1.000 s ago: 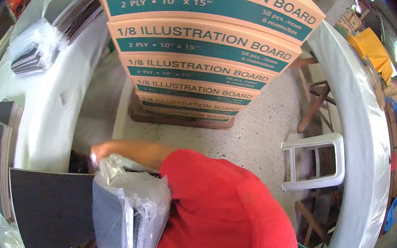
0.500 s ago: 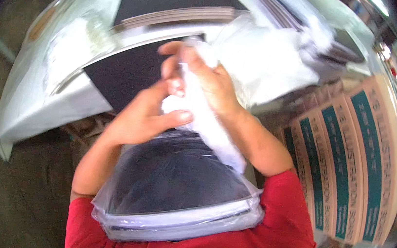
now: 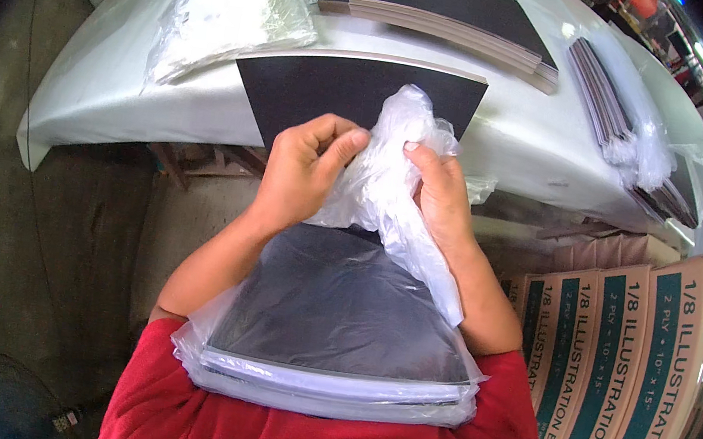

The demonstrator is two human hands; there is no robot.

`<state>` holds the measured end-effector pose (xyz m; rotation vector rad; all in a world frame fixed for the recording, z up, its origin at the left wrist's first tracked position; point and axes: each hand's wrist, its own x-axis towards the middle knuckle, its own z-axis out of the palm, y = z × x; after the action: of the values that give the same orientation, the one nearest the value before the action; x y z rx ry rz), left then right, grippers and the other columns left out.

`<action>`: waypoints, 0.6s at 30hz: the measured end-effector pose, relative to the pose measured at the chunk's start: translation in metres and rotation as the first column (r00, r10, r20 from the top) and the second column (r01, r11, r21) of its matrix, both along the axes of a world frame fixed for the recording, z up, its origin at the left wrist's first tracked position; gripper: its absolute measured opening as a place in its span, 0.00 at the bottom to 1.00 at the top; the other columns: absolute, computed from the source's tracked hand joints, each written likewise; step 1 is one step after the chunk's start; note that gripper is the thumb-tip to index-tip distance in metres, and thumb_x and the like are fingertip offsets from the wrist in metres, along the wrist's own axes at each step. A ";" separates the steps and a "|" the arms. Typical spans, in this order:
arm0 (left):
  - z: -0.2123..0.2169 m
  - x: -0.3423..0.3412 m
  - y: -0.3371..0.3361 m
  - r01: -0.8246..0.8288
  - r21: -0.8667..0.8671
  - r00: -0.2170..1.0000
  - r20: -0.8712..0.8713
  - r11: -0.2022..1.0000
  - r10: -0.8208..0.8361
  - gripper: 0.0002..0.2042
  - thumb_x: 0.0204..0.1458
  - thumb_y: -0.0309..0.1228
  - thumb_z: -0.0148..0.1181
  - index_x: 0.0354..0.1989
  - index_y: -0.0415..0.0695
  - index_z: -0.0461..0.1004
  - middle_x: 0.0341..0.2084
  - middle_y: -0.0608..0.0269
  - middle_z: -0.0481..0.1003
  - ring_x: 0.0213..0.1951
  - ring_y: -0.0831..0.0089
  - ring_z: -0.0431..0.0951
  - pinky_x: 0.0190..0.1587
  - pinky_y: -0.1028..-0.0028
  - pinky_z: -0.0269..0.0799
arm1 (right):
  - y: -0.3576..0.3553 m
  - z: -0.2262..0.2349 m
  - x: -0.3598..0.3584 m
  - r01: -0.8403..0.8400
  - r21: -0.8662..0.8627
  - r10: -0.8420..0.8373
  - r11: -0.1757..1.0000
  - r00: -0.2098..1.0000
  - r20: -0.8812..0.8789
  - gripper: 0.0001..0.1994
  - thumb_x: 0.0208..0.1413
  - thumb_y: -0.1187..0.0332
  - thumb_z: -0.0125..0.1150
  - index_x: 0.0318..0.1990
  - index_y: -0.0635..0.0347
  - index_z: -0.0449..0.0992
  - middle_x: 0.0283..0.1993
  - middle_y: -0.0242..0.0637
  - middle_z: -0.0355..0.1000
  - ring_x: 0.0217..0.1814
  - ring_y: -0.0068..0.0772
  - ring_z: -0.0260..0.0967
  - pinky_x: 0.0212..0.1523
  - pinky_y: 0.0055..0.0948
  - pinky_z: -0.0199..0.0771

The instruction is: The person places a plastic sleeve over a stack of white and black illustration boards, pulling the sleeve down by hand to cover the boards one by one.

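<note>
A clear plastic bag [image 3: 411, 153] with a stack of black boards [image 3: 350, 306] inside leans against my chest. Its far end is gathered into a crumpled white bunch between my hands. My left hand [image 3: 306, 162] pinches the left side of this bunch between thumb and curled fingers. On the other side, my right hand [image 3: 443, 197] is closed round the plastic with its thumb on top; some of its fingers are hidden behind the film. Just beyond the bunch, a black board [image 3: 297, 92] rests over the table's near edge, partly covered by the plastic.
The table [image 3: 120, 115] has a white plastic cover. On it lie a pack of clear plastic bags [image 3: 236, 16], a stack of black boards [image 3: 445, 5] and bagged boards [image 3: 600, 92] at the right. Brown cartons [image 3: 616, 336] with green bands stand at my right.
My hands have come apart and now grip the bag's gathered end from either side. My view has turned, so the table's things sit further right.
</note>
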<state>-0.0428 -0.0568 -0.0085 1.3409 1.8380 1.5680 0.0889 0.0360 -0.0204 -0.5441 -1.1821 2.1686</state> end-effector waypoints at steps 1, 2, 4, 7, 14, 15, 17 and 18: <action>-0.001 -0.001 0.000 0.004 -0.002 0.998 0.061 1.000 -0.004 0.09 0.49 0.30 0.53 0.26 0.35 0.66 0.17 0.67 0.66 0.24 0.82 0.64 0.29 0.80 0.63 | 0.006 -0.011 0.002 -0.028 0.032 0.027 0.999 0.999 0.029 0.10 0.49 0.66 0.52 0.32 0.64 0.71 0.24 0.30 0.68 0.24 0.17 0.63 0.25 0.17 0.63; -0.003 -0.001 0.000 -0.006 0.055 0.994 0.107 0.998 0.000 0.09 0.49 0.31 0.52 0.26 0.36 0.67 0.17 0.68 0.66 0.24 0.83 0.63 0.28 0.81 0.62 | 0.009 -0.017 0.003 -0.055 0.063 0.051 0.997 0.997 0.058 0.09 0.48 0.66 0.52 0.32 0.63 0.71 0.24 0.30 0.68 0.23 0.17 0.63 0.25 0.18 0.63; -0.008 0.001 0.000 -0.035 0.165 0.980 0.199 0.986 0.001 0.10 0.50 0.31 0.51 0.26 0.36 0.68 0.16 0.70 0.65 0.23 0.84 0.62 0.27 0.82 0.60 | 0.006 -0.019 0.002 0.016 0.110 -0.029 0.994 0.992 0.122 0.09 0.48 0.66 0.52 0.33 0.64 0.71 0.26 0.31 0.68 0.26 0.18 0.64 0.27 0.19 0.64; -0.002 0.010 -0.002 -0.005 0.068 0.993 0.118 0.998 -0.003 0.10 0.51 0.31 0.50 0.25 0.35 0.68 0.18 0.70 0.66 0.24 0.85 0.61 0.28 0.83 0.61 | -0.005 -0.004 -0.004 0.094 0.045 -0.094 0.995 0.996 -0.002 0.09 0.48 0.67 0.52 0.34 0.64 0.70 0.29 0.32 0.69 0.29 0.19 0.65 0.31 0.20 0.65; -0.002 0.004 -0.001 -0.029 0.126 0.973 0.233 0.992 -0.001 0.09 0.48 0.31 0.56 0.26 0.37 0.72 0.16 0.71 0.69 0.21 0.89 0.64 0.22 0.85 0.59 | -0.004 0.019 0.000 -0.145 -0.065 0.134 0.987 0.979 -0.151 0.12 0.46 0.69 0.54 0.38 0.66 0.69 0.31 0.34 0.69 0.34 0.24 0.67 0.36 0.23 0.67; 0.000 0.005 -0.001 -0.039 0.117 0.974 0.228 0.992 0.011 0.09 0.48 0.31 0.55 0.26 0.37 0.72 0.15 0.71 0.69 0.21 0.88 0.64 0.23 0.85 0.60 | -0.001 0.018 0.002 -0.194 -0.084 0.178 0.977 0.969 -0.171 0.13 0.45 0.70 0.55 0.38 0.66 0.69 0.31 0.34 0.69 0.34 0.24 0.67 0.36 0.23 0.67; 0.000 0.004 -0.002 -0.067 0.128 0.989 0.139 0.989 0.049 0.09 0.48 0.31 0.55 0.24 0.37 0.72 0.15 0.70 0.69 0.22 0.88 0.64 0.23 0.84 0.60 | -0.002 0.018 0.002 -0.236 -0.111 0.207 0.965 0.953 -0.222 0.11 0.43 0.70 0.56 0.36 0.66 0.70 0.31 0.35 0.69 0.33 0.25 0.67 0.36 0.24 0.67; 0.000 0.002 -0.001 -0.086 0.144 0.995 0.053 0.986 0.079 0.09 0.49 0.31 0.55 0.23 0.37 0.72 0.15 0.70 0.69 0.22 0.88 0.63 0.24 0.83 0.60 | -0.001 0.017 0.002 -0.252 -0.102 0.224 0.962 0.947 -0.230 0.11 0.43 0.70 0.56 0.34 0.65 0.71 0.30 0.35 0.69 0.33 0.25 0.68 0.35 0.24 0.67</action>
<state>-0.0412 -0.0580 -0.0081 1.2921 1.8022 1.7921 0.0909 0.0346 -0.0032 -0.2165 -1.0362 2.4521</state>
